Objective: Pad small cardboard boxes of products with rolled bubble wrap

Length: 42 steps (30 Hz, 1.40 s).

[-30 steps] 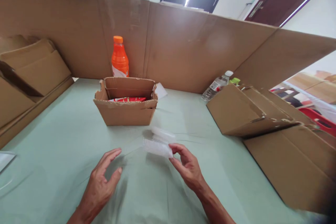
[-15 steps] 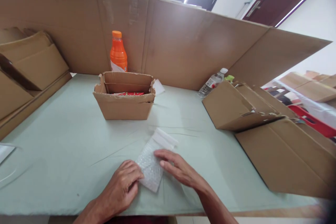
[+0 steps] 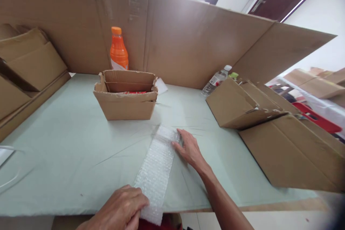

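A strip of bubble wrap (image 3: 157, 165) lies lengthwise before me, its near end reaching past the table's front edge. My left hand (image 3: 125, 205) has its fingers closed on the near left edge of that bubble wrap. At the far right corner of the wrap, my right hand (image 3: 190, 149) touches the edge with fingers stretched and the thumb apart. The far end looks folded or doubled over. Beyond it stands an open cardboard box (image 3: 126, 109) with something red inside, mostly hidden by the box's front wall.
An orange bottle (image 3: 119, 52) stands behind the box, against a tall cardboard screen (image 3: 205, 39). A clear bottle (image 3: 217, 81) leans at the back right. Tilted cardboard boxes (image 3: 293, 151) line the right side, and more cardboard (image 3: 37, 64) stands at the left. Pale green cloth (image 3: 70, 143) covers the table.
The bubble wrap has gone from a short folded piece to a longer strip. My left hand has pulled its near end toward me; my right hand has moved farther away along it.
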### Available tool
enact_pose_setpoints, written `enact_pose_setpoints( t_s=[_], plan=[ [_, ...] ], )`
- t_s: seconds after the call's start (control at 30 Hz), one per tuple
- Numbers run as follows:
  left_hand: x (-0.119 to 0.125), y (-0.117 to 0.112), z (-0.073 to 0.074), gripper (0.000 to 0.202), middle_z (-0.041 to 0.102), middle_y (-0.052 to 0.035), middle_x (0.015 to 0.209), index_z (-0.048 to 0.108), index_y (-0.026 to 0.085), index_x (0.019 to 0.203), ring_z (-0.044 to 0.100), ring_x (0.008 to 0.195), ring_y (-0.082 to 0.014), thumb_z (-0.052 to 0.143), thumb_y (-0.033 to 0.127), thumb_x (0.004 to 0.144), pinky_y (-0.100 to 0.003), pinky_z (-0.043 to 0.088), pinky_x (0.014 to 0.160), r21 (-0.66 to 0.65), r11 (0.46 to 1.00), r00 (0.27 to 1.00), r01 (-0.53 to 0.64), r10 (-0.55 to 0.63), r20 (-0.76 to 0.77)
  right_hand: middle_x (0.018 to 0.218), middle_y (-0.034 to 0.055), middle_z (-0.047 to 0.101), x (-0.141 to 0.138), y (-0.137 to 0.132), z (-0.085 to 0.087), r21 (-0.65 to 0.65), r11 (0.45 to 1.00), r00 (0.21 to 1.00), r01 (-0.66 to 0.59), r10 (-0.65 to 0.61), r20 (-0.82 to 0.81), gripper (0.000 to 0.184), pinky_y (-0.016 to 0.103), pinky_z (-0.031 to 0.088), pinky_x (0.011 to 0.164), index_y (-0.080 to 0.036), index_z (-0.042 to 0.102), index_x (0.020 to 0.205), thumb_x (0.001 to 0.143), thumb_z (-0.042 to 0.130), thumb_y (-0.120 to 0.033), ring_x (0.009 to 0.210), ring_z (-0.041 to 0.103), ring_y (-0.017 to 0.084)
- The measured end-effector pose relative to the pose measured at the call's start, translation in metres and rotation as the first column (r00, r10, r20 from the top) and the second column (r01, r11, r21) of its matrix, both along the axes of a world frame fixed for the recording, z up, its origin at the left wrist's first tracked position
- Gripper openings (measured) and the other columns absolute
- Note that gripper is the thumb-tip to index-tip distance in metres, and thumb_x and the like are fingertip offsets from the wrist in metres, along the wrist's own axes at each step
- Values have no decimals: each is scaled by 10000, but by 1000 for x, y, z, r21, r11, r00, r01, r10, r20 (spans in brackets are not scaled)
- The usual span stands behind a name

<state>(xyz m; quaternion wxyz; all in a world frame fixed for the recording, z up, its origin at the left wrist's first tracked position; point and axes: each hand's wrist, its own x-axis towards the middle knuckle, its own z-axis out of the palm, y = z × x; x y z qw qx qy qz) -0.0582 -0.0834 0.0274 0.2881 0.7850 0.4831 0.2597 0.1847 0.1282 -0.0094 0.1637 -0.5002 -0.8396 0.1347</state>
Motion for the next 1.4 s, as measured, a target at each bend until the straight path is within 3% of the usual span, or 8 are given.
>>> enact_pose_setpoints(
  t_s=[0.17, 0.33, 0.5, 0.63, 0.83, 1.03, 1.2, 1.4],
  plan=[
    [0, 1, 7, 339, 721, 5, 866, 639, 271, 970, 660, 770, -156, 491, 34, 778, -231, 513, 739, -80, 996, 999, 33, -31, 17, 1443, 150, 552, -17, 8, -3, 88, 991, 994, -102, 104, -23, 519, 553, 431, 1058, -218, 557, 1370, 863, 641, -293, 1342, 492, 338],
    [0, 43, 16, 337, 746, -19, 929, 660, 263, 1025, 692, 854, -192, 481, 71, 813, -278, 525, 782, -95, 995, 999, 41, -43, -23, 1434, 126, 566, -4, -17, 21, 74, 991, 971, -109, 122, -207, 407, 540, 429, 1089, -240, 593, 1317, 923, 589, -342, 1331, 515, 302],
    [4, 96, 3, 360, 743, -45, 937, 664, 238, 1066, 694, 920, -222, 466, 69, 817, -336, 526, 840, -2, 1000, 990, -7, 7, -144, 1297, 97, 657, 17, -66, 41, 91, 995, 925, -30, 62, -374, 287, 480, 500, 1021, -282, 625, 1226, 946, 574, -254, 1222, 602, 270],
    [12, 114, -10, 385, 718, -48, 943, 644, 232, 1105, 669, 941, -232, 475, 48, 812, -374, 514, 879, 4, 999, 979, -45, 44, -198, 1257, 91, 667, 8, -103, 36, 110, 966, 902, -236, 260, -346, 333, 444, 521, 966, -273, 611, 1215, 893, 623, -193, 1175, 613, 262],
    [7, 107, -16, 439, 652, -108, 1162, 569, 205, 1280, 600, 1074, -277, 533, 126, 850, -451, 498, 941, 74, 983, 965, -166, 178, -194, 1295, 126, 659, -19, -124, 9, 79, 907, 892, -414, 421, -161, 360, 503, 494, 944, -219, 615, 1217, 860, 627, -176, 1189, 594, 313],
    [-25, 63, -6, 564, 596, -117, 1359, 488, 248, 1406, 529, 1274, -301, 628, 310, 863, -463, 453, 1066, 44, 978, 973, -203, 196, 120, 1064, 64, 754, -20, -116, 10, -30, 968, 879, -251, 214, -425, 294, 369, 567, 827, -256, 656, 1180, 955, 501, -147, 958, 702, 220],
    [-15, 54, -17, 444, 721, -60, 1098, 539, 245, 1350, 664, 1006, -212, 549, 245, 906, -352, 533, 900, -16, 954, 947, -299, 299, 119, 989, 51, 772, -18, -108, 14, -316, 936, 880, -157, -13, -475, 225, 290, 599, 691, -234, 706, 1093, 961, 530, -275, 830, 732, 210],
    [5, 82, -33, 393, 716, -22, 799, 593, 176, 1267, 658, 719, -192, 472, 179, 893, -323, 529, 710, 16, 924, 924, -381, 382, -23, 1167, 95, 698, -7, -113, 15, 198, 976, 928, -88, 152, -341, 336, 423, 543, 879, -260, 619, 1235, 912, 589, -174, 1070, 651, 268]
  ],
)
